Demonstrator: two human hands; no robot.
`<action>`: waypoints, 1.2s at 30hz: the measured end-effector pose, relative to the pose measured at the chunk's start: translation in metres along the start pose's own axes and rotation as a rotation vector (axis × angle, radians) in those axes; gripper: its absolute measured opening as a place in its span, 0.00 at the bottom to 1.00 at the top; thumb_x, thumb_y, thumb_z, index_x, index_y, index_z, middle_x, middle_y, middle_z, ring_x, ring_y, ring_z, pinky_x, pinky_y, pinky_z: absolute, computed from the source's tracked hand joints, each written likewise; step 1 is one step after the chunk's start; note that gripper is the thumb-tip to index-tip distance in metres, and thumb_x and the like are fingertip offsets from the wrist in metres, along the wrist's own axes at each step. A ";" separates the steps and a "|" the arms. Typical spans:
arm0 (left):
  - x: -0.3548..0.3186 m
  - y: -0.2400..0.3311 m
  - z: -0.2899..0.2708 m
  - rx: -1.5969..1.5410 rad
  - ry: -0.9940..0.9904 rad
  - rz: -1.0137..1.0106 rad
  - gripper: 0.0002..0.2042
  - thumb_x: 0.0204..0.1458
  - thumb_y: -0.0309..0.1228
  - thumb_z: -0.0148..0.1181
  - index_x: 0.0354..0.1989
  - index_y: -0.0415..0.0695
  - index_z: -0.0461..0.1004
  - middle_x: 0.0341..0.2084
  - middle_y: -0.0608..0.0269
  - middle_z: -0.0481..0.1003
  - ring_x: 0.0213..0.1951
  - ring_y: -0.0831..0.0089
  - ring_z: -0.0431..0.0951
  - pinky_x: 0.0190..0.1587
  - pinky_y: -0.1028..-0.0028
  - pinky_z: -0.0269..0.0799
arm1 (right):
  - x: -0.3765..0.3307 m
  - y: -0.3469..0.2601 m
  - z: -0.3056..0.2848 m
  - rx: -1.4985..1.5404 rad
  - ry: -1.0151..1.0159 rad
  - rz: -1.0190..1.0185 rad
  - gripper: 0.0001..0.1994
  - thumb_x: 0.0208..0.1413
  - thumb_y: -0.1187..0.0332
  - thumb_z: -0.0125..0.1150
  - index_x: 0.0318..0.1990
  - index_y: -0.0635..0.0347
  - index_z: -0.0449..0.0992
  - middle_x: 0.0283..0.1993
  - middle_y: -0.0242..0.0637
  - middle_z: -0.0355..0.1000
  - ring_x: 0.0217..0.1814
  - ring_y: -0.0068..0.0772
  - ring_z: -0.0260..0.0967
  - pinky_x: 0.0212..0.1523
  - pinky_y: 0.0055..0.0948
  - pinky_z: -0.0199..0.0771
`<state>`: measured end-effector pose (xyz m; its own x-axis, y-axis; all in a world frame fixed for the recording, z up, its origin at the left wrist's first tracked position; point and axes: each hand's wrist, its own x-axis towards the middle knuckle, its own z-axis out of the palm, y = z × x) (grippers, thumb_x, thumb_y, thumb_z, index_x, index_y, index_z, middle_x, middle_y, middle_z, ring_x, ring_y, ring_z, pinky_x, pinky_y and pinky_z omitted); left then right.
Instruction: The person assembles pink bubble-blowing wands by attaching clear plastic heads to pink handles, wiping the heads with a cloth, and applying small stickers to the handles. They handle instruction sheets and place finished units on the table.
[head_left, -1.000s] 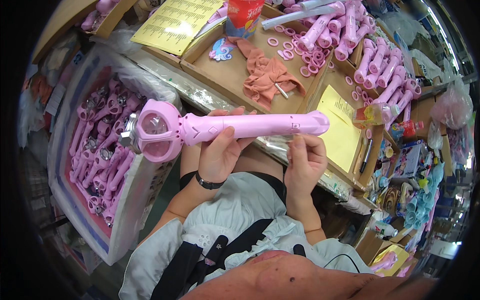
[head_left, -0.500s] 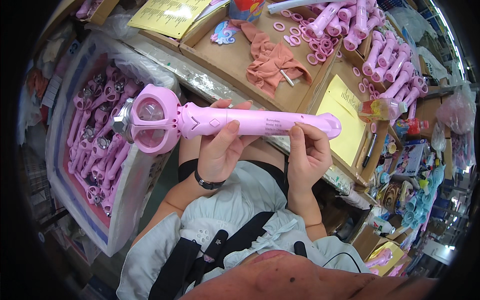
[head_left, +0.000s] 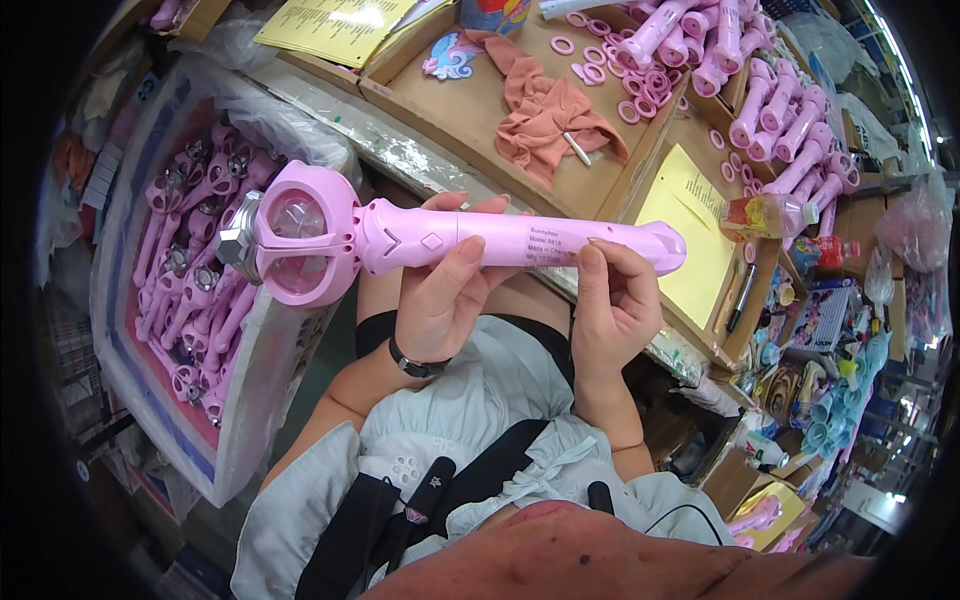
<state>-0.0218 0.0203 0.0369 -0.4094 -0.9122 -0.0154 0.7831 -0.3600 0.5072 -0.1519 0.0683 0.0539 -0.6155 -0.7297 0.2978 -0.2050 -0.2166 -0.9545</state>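
Observation:
A pink toy wand (head_left: 505, 237) lies level across my lap, its round caged head with a clear dome and a silver faceted tip to the left. My left hand (head_left: 440, 290) is wrapped round the handle from below, thumb on the front near the chevron and diamond marks. At the printed patch on the handle, my right hand (head_left: 618, 310) has its thumb and index finger pinched together on the lower edge. Whether a thin label lies between those fingertips cannot be made out.
On the left stands a lined bin (head_left: 225, 455) full of similar wands. Ahead, a cardboard tray (head_left: 440, 120) bears an orange cloth (head_left: 550, 125), pink rings (head_left: 650, 95) and a blue-white ornament. Yellow sheets (head_left: 690, 240), a pen (head_left: 741, 298), a bottle (head_left: 765, 216) and piled pink handles (head_left: 770, 110) are at the right.
The wand's head has turned and shifted slightly, its silver tip now a little farther left. My right fingertips have slid slightly left and up along the printed patch. My left grip stays the same.

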 end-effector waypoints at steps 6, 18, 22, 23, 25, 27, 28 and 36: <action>0.001 0.000 0.000 0.019 -0.003 -0.006 0.19 0.59 0.30 0.49 0.58 0.50 0.56 0.55 0.54 0.65 0.59 0.51 0.63 0.59 0.49 0.61 | 0.001 -0.001 0.000 0.014 0.003 0.006 0.05 0.53 0.76 0.62 0.36 0.66 0.75 0.29 0.27 0.70 0.24 0.09 0.57 0.25 0.10 0.59; 0.002 0.000 0.000 0.023 -0.013 -0.007 0.19 0.59 0.31 0.48 0.58 0.49 0.55 0.55 0.54 0.65 0.59 0.51 0.62 0.60 0.49 0.60 | 0.000 0.001 -0.004 -0.044 -0.056 0.019 0.06 0.56 0.76 0.58 0.40 0.66 0.72 0.34 0.33 0.73 0.33 0.16 0.68 0.33 0.13 0.66; 0.003 0.001 0.000 0.018 -0.016 -0.012 0.19 0.59 0.30 0.48 0.58 0.49 0.55 0.55 0.54 0.65 0.59 0.51 0.62 0.60 0.49 0.60 | 0.001 0.003 -0.001 -0.022 -0.013 -0.005 0.05 0.53 0.76 0.61 0.37 0.66 0.74 0.31 0.29 0.72 0.26 0.11 0.61 0.26 0.11 0.61; 0.003 0.001 0.000 0.016 -0.017 -0.012 0.19 0.59 0.30 0.48 0.58 0.49 0.55 0.55 0.54 0.65 0.59 0.51 0.62 0.60 0.49 0.60 | 0.001 0.003 -0.001 -0.036 0.003 0.001 0.05 0.52 0.76 0.63 0.36 0.66 0.75 0.29 0.27 0.71 0.23 0.08 0.57 0.23 0.10 0.59; 0.003 0.001 0.000 0.018 -0.014 -0.015 0.19 0.59 0.30 0.49 0.58 0.49 0.55 0.55 0.54 0.65 0.59 0.50 0.62 0.60 0.49 0.60 | 0.001 0.003 -0.002 -0.053 -0.027 -0.002 0.06 0.54 0.76 0.60 0.38 0.66 0.73 0.32 0.31 0.72 0.29 0.13 0.64 0.29 0.12 0.63; 0.002 0.001 0.001 0.020 -0.011 -0.016 0.19 0.59 0.30 0.49 0.58 0.49 0.55 0.55 0.54 0.65 0.59 0.50 0.62 0.60 0.49 0.59 | 0.000 0.002 -0.003 -0.073 -0.045 0.012 0.06 0.56 0.76 0.59 0.39 0.66 0.72 0.33 0.33 0.73 0.32 0.15 0.68 0.32 0.12 0.66; 0.002 0.001 0.001 0.021 -0.010 -0.016 0.19 0.59 0.30 0.49 0.58 0.49 0.55 0.55 0.54 0.65 0.60 0.50 0.62 0.60 0.49 0.59 | -0.001 0.001 -0.003 -0.073 -0.046 0.016 0.06 0.56 0.75 0.59 0.39 0.66 0.72 0.33 0.33 0.73 0.32 0.15 0.68 0.32 0.12 0.66; 0.002 0.002 0.000 0.021 -0.002 -0.022 0.20 0.59 0.30 0.49 0.58 0.49 0.55 0.55 0.55 0.65 0.60 0.50 0.62 0.60 0.49 0.60 | 0.001 0.004 0.001 -0.038 0.002 -0.032 0.05 0.52 0.76 0.63 0.36 0.66 0.75 0.30 0.28 0.71 0.23 0.09 0.58 0.23 0.10 0.60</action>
<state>-0.0212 0.0179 0.0378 -0.4273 -0.9037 -0.0253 0.7640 -0.3759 0.5244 -0.1524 0.0658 0.0501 -0.6097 -0.7213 0.3286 -0.2538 -0.2150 -0.9430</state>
